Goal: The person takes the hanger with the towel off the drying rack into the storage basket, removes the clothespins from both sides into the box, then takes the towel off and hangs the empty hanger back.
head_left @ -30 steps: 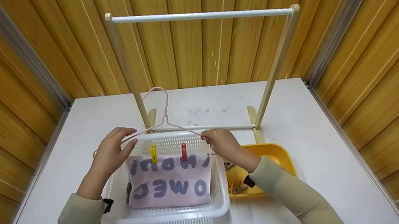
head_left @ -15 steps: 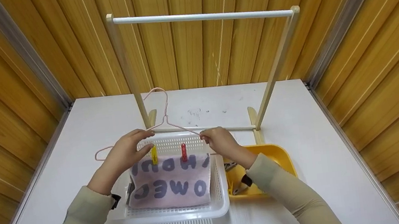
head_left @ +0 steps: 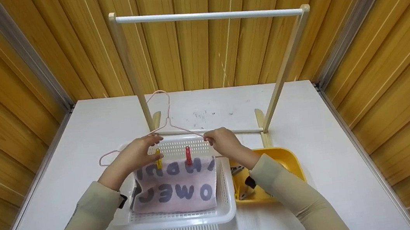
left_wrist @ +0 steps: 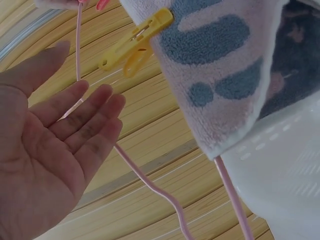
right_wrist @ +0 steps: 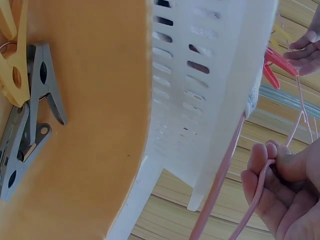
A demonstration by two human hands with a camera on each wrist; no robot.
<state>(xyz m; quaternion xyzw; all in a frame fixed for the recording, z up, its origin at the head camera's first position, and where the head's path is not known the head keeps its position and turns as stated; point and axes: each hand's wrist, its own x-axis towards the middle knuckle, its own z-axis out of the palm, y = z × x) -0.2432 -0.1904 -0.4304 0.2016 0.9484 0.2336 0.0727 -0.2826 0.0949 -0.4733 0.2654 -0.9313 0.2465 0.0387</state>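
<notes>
A pink wire clothes hanger (head_left: 169,111) is held above the white basket, its hook toward the rack. My right hand (head_left: 227,143) pinches the hanger's right arm; curled fingers and thumb show around the wire in the right wrist view. Over the bottom bar hangs a pink towel (head_left: 177,190) with grey letters, clipped by a yellow clothespin (left_wrist: 137,39) and a red clothespin (head_left: 188,156). My left hand (head_left: 133,155) is beside the yellow clothespin with fingers loosely extended, palm bare in the left wrist view. In the head view it hides part of the hanger's left arm.
Below the towel stands the white perforated basket (head_left: 229,209). To its right, a yellow tray (head_left: 292,159) holds several clothespins, including a grey clothespin (right_wrist: 42,90). Behind rises a wooden rack with a white top bar (head_left: 208,15). Wood-patterned walls enclose the table.
My left hand has moved right along the hanger toward the yellow clothespin, uncovering the hanger's left end. My right hand keeps its pinch on the hanger, nearly still.
</notes>
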